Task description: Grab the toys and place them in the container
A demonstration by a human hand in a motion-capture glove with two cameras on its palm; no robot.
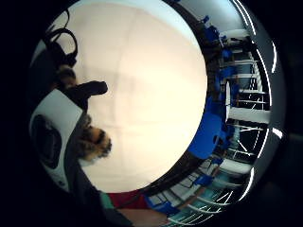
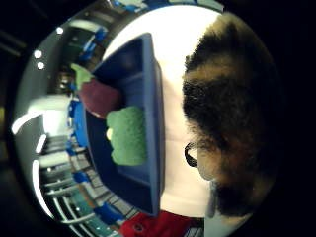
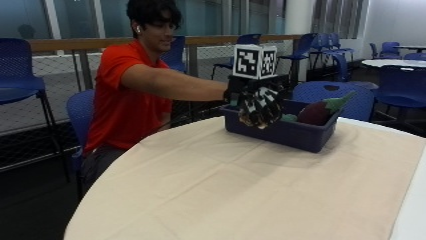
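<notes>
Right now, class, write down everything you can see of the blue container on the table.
The blue container is a low rectangular tub, seemingly plastic, with upright walls and an open top. It stands level on the cream tablecloth, toward the table's far side. Inside lie a green toy and a dark purple eggplant toy whose green stem pokes above the rim. The gloved right hand holds a furry striped toy beside its near end.

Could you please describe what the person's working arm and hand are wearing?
The right hand wears a black glove with a black-and-white checkered pattern on its back. The arm is bare up to the short sleeve of an orange-red T-shirt. White plastic housing sits at the palm.
</notes>
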